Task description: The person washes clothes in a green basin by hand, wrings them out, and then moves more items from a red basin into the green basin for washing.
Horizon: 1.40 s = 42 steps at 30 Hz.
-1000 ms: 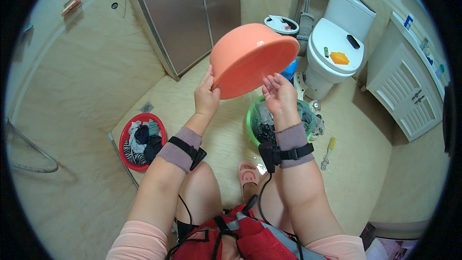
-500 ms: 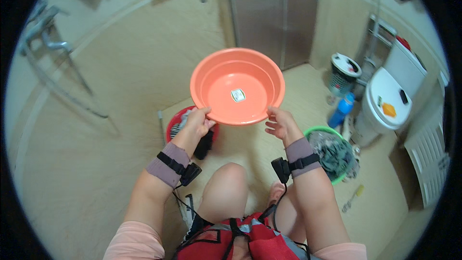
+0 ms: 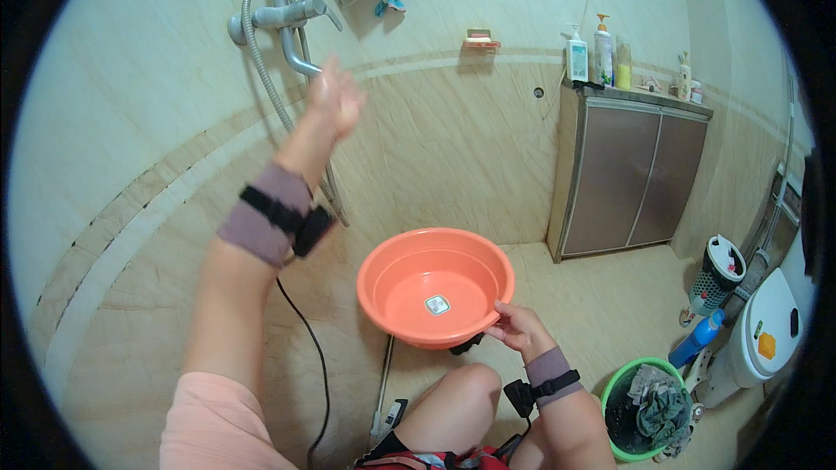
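An orange plastic basin [image 3: 435, 252] with a small label on its bottom is held up in front of me, nothing inside it. My right hand [image 3: 520, 329] grips its near right rim, thumb over the edge and fingers below. My left hand [image 3: 335, 100] is off the basin, raised toward the shower faucet [image 3: 300, 13] on the wall; it is somewhat blurred, but its fingers look apart. In this view it overlaps the spout's lower end, and I cannot tell whether it touches. Something dark shows under the basin's near edge.
A green tub [image 3: 623, 448] of wet cloths stands at the right, beside a blue bottle [image 3: 697, 338], a white toilet [image 3: 766, 322] and a lidded bin [image 3: 718, 274]. A cabinet [image 3: 631, 174] with bottles on top stands at the back. The shower hose [image 3: 270, 78] hangs along the wall.
My left hand has let go of the basin and risen to the faucet. My right hand still holds the basin. The view has turned up and left.
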Motion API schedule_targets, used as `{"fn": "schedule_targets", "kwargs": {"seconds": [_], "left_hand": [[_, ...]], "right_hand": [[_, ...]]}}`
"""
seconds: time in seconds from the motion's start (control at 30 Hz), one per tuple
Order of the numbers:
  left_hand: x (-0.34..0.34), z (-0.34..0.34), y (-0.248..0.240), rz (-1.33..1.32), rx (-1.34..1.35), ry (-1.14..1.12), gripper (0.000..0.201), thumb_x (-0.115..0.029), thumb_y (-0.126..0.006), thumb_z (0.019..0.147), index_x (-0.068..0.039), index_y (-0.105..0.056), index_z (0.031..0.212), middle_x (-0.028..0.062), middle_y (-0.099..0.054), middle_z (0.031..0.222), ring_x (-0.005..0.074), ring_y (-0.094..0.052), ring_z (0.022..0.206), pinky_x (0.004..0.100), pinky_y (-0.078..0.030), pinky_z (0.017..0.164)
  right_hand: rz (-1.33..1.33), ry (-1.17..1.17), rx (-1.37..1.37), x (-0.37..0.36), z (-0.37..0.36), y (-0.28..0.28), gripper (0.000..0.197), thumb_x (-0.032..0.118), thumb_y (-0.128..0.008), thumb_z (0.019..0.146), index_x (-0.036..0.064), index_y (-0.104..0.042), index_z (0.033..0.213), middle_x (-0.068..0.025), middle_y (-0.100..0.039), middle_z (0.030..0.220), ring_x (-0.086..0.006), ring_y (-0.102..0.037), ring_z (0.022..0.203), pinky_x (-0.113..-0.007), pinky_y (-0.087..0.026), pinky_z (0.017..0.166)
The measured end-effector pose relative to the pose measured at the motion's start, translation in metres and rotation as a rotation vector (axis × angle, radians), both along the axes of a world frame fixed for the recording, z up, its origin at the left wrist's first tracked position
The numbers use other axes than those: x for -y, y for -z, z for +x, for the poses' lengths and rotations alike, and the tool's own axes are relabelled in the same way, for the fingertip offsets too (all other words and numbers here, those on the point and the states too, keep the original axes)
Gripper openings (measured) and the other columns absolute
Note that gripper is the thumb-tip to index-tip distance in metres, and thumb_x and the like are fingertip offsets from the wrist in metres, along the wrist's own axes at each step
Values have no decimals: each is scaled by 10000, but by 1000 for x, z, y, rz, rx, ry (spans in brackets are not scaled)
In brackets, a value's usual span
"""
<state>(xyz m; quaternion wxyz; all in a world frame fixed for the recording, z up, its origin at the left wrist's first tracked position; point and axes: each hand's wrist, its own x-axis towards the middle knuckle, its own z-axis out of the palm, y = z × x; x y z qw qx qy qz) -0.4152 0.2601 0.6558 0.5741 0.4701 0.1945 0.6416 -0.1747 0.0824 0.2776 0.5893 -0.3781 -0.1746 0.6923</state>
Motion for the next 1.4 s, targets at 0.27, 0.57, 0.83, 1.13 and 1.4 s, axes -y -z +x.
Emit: {"fn": "schedule_targets", "kwargs": {"seconds": [0.27, 0.57, 0.83, 1.13, 1.4], "left_hand": [[-38, -7, -114, 153, 170, 83, 935, -590, -384, 890, 7, 71, 1447, 166, 78, 1540, 312, 45, 1428, 447, -25, 1147], [-38, -13, -116, 64, 281, 236, 1024, -620, -525, 796, -12, -47, 1466, 172, 5, 1545, 301, -8, 1431, 443, -65, 1146], [-41, 4, -109, 158, 96, 104, 990, -650, -434, 840, -59, 50, 1470, 149, 67, 1546, 283, 38, 1432, 452, -33, 1145], [-51, 8, -97, 117, 65, 105, 998, -634, -411, 863, -8, 101, 1447, 133, 84, 1548, 262, 29, 1433, 472, -89, 1138], [-54, 9, -94, 155, 4, 146, 919, -574, -402, 897, -28, 78, 1459, 130, 39, 1550, 266, -49, 1430, 480, -161, 1128]], "right_hand": [[-7, -73, 65, 12, -16, -24, 288, 162, -513, 939, -10, -541, 1169, -158, -597, 1153, -268, -607, 1042, -428, -545, 855], [-49, -60, 58, 0, -2, 2, 307, 171, -533, 930, 10, -521, 1191, -132, -594, 1151, -256, -594, 1049, -428, -539, 869], [-98, -34, 120, -5, 1, 8, 274, 201, -554, 919, 45, -553, 1145, -124, -605, 1089, -233, -604, 983, -393, -557, 819], [-175, -20, 181, -4, 5, 9, 270, 217, -573, 906, 30, -553, 1099, -146, -587, 1025, -289, -619, 857, -366, -598, 665], [-229, -23, 251, -4, 5, 8, 277, 243, -588, 898, 40, -554, 1084, -139, -577, 969, -282, -618, 809, -352, -602, 601]]}}
